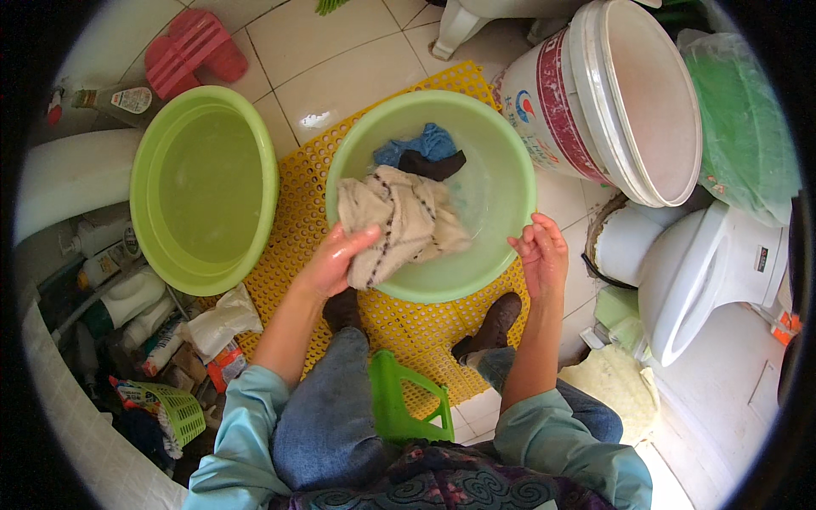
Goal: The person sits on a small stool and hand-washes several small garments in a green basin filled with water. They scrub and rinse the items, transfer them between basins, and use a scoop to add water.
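Note:
My left hand (335,258) grips the near left edge of a beige cloth with dark stripes (408,210), its thumb on top. The cloth lies bunched in a pale green plastic basin (503,185) and laps over the basin's near left rim. Behind it in the basin are a blue cloth (424,145) and a dark cloth piece (433,167). At the basin's right rim is my right hand (545,255), palm up, fingers loosely curled and apart, with no cloth in it. A tiny orange speck shows by its fingertips; I cannot tell what it is.
A yellow-green basin of water (210,191) stands left. Under my feet is a yellow perforated mat (299,191), with a green plastic stool (408,395) below me. Right are a white bucket (574,108) and a toilet (676,280). Bottles (131,299) crowd the lower left; pink slippers (194,51) lie behind.

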Demonstrator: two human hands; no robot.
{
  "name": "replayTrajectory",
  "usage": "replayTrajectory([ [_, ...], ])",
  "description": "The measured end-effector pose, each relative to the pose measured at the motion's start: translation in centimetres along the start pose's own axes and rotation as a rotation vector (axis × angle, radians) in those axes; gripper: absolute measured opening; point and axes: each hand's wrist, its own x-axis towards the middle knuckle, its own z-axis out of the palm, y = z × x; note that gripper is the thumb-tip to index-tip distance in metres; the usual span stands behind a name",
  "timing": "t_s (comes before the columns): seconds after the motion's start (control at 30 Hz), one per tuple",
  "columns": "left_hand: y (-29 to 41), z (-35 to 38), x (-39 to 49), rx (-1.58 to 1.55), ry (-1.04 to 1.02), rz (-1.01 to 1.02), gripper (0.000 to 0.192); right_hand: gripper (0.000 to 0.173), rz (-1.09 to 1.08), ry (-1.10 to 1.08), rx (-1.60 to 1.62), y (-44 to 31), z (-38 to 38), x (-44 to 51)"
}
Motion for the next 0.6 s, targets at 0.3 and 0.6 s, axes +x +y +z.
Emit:
replayTrajectory([
  [0.3,-1.1,2.9,-0.6,0.491,-0.444,-0.026,0.054,0.047,0.512,-0.145,0.06,6.9,5.3,2.0],
  [0.6,1.5,-2.3,-0.5,0.948,0.421,0.218,0.027,0.053,0.165,0.082,-0.328,2.8,1.1,-0.3],
])
